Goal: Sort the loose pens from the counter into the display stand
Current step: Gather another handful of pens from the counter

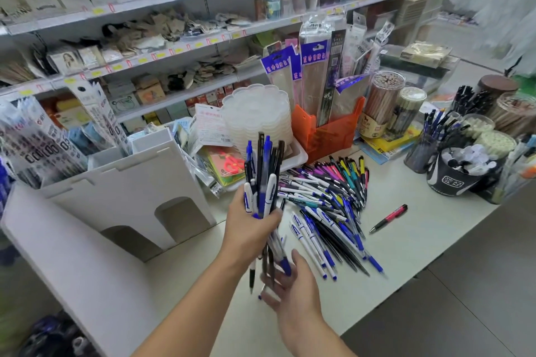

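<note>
Pens (327, 191) heaped on counter (420, 229) between stand (130, 182) and cups (452, 171).

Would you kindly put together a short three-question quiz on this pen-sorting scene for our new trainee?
1. True or false: the left hand grips an upright bundle of pens.
2. Which pen lies alone on the counter, apart from the pile of loose pens? A) a green one B) the red and black pen C) a yellow one
3. Fill in: the right hand sits under the bundle's ______ ends.

Key: 1 true; 2 B; 3 lower. The white display stand stands to the left of the bundle.
</note>
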